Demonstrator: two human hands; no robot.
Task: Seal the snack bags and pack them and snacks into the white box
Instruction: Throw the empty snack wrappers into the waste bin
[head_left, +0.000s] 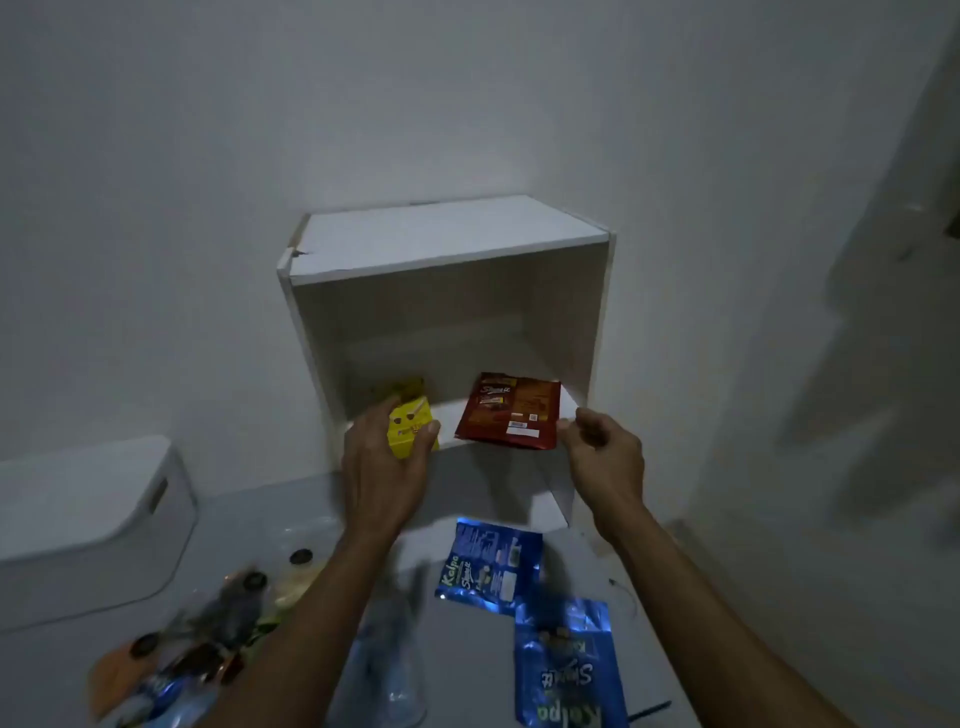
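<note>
The white box (447, 244) lies on its side against the wall, its open face toward me. My left hand (382, 467) grips a small yellow snack box (410, 423) at the opening's lower left edge. A brown snack bag (511, 410) lies flat on the box's floor, front right. My right hand (605, 457) is at that bag's right edge with fingers curled; whether it pinches the bag is unclear. Two blue snack bags (491, 566) (566, 660) lie on the table in front of the box.
A white lidded container (83, 519) stands at the left. Several small wrapped snacks and clear bags (208, 639) are scattered at the lower left. A clear plastic bag (387, 649) lies between my forearms. Grey wall behind, a darker gap to the right.
</note>
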